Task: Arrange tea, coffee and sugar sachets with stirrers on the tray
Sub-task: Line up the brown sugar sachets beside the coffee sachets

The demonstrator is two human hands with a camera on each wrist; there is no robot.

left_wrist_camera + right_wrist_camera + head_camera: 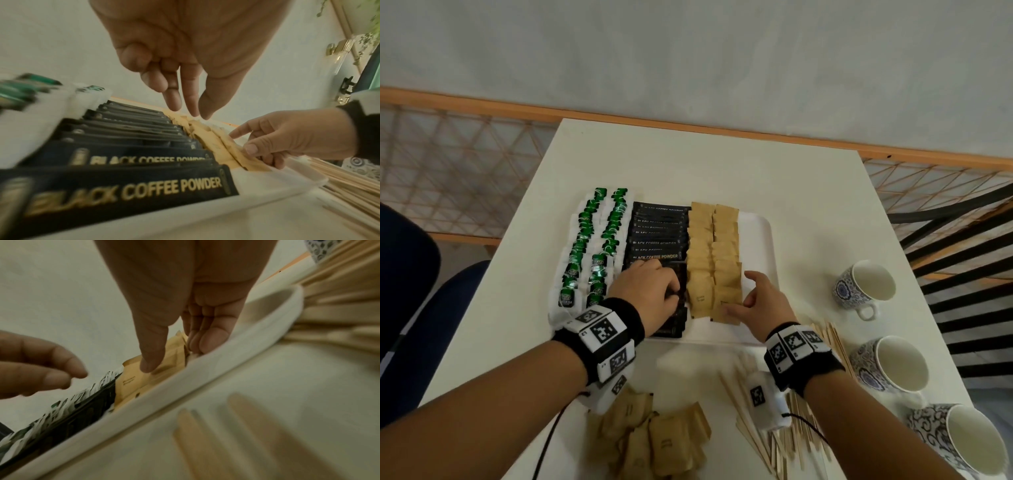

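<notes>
Table (722, 171) is sitting centre frame, white top. White tray (760, 240) is lying mid-table and carrying three blocks in overlapping rows: tea bags (599, 240) at 9 o'clock on the tray, coffee sachets (657, 236) in the middle, sugar sachets (714, 253) toward 3 o'clock. A bare strip of tray is showing at the 3 o'clock edge.

Three patterned cups (864, 286) are lying on their sides, running from 3 to 5 o'clock on the table. Stirrers (767, 435) are lying in a loose heap at 5 o'clock, off the tray, just beside its near rim. A spare pile of brown sachets (654, 442) is sitting at 6 o'clock, also off the tray.

Left hand (650, 291) is hovering over the near end of the coffee row, fingers bent downward. In the wrist view its fingers (174, 97) are hanging loosely curled, tips close together, nothing gripped, so released.

Right hand (763, 305) is working the near end of the sugar rows: thumb (152, 356) pressing flat on the nearest sachet, the other fingers curling down at the row's 3 o'clock edge next to the tray rim. It is bracketing the stack edge rather than lifting anything; cannot tell whether it is actually pinching a sachet.

Readable writing: "BLACK COFFEE POWDER" in gold on the black sachets. Tea tags are carrying a green label, text too small. Print on the sugar sachets is blurred.
</notes>
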